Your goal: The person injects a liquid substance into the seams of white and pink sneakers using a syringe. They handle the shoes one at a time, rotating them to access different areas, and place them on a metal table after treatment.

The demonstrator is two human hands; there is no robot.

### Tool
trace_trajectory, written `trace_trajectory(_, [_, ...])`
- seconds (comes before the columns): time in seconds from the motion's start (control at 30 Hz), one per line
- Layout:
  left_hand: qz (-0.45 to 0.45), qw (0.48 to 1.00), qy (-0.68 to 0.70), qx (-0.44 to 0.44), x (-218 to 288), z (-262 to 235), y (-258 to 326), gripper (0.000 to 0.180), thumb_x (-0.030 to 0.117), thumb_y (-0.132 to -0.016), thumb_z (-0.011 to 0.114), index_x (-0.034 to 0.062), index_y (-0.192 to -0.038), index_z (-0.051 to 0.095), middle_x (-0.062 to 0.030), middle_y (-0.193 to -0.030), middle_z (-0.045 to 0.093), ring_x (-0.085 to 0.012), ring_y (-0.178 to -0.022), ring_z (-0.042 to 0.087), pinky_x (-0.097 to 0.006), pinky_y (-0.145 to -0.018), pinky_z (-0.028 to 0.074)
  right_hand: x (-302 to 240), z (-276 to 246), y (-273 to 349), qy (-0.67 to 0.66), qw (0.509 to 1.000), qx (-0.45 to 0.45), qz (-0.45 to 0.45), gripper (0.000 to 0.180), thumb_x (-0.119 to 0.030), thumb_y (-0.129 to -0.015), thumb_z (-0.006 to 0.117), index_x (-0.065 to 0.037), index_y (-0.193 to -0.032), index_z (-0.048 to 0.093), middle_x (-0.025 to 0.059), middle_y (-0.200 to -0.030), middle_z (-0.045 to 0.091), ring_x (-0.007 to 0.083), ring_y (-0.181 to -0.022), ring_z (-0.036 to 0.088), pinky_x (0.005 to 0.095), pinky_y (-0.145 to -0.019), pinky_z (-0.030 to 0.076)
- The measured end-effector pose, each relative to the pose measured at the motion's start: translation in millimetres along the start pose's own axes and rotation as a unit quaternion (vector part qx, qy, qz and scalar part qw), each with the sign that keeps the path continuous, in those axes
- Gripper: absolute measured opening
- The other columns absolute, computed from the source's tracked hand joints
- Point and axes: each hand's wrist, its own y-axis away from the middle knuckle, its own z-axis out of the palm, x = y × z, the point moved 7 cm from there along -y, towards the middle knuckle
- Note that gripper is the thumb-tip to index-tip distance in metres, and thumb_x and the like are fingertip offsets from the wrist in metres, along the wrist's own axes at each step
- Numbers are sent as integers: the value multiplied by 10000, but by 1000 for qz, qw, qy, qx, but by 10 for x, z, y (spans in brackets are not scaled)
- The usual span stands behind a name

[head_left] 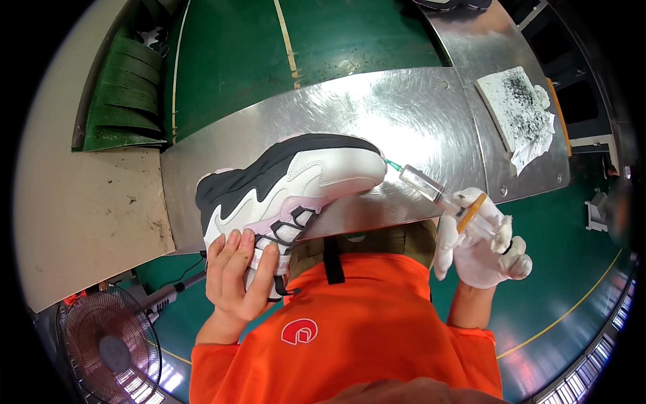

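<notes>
A white, black and pale pink sneaker (306,175) lies on its side over the metal table, its black sole edge facing away from me and its toe to the right. My bare left hand (239,273) is closed round the shoe's ankle opening, near the laces. In a white glove, my right hand (481,249) grips a clear syringe (424,185) with a yellowish finger flange and a black-ringed plunger end. The green needle tip (392,164) of the syringe reaches the toe, at the seam between sole and upper.
Beyond the metal table (377,101) runs a green conveyor belt (336,40) with a pale line. A black-stained white pad (515,111) with crumpled paper lies at right. Green flaps (128,94) hang at left above a beige board (131,209). A fan (111,347) stands lower left.
</notes>
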Motion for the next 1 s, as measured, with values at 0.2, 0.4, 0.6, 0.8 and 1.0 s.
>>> trace_trajectory(0.2, [-9, 999, 36, -17, -102, -13, -106, 266, 227, -822, 675, 74, -1037, 705, -189, -1084, 639, -332, -950, 629, -454, -802, 535, 62, 210, -5, 121, 985, 59, 105, 1016, -304, -490, 867, 182, -1262, 421, 295, -1131, 551, 352, -810, 646, 418, -651, 575])
trace_trajectory(0.4, [-18, 994, 85, -60, -323, -69, -516, 422, 190, -643, 775, 45, -1030, 688, -179, -1024, 639, -346, -845, 633, -394, -734, 540, 229, 154, -38, 158, 982, 5, 101, 1053, -31, -438, 846, 189, -1334, 339, 232, -1080, 565, 278, -913, 617, 390, -801, 536])
trace_trajectory(0.6, [-94, 966, 179, -162, -623, 65, -776, 514, 25, -535, 776, -9, -1036, 663, -198, -1021, 614, -354, -972, 632, -399, -830, 510, 341, 68, -143, 253, 966, 4, 50, 981, -57, -347, 860, 169, -1216, 465, 214, -1065, 566, 255, -858, 597, 353, -807, 542])
trace_trajectory(0.8, [-91, 950, 250, -165, -889, 258, -1039, 523, 82, -522, 783, 1, -1023, 656, -163, -951, 593, -347, -913, 644, -392, -772, 521, 499, -92, -197, 288, 955, 16, 64, 952, -120, -354, 891, 93, -1200, 510, 150, -1079, 596, 185, -791, 593, 277, -744, 520])
trace_trajectory(1.0, [-108, 922, 296, -227, -1100, 506, -1234, 505, 70, -524, 777, -18, -1003, 645, -152, -955, 609, -295, -911, 632, -359, -787, 494, 565, -223, -262, 351, 935, 20, 51, 853, -138, -428, 879, 25, -1195, 541, 98, -986, 623, 200, -715, 539, 259, -643, 463])
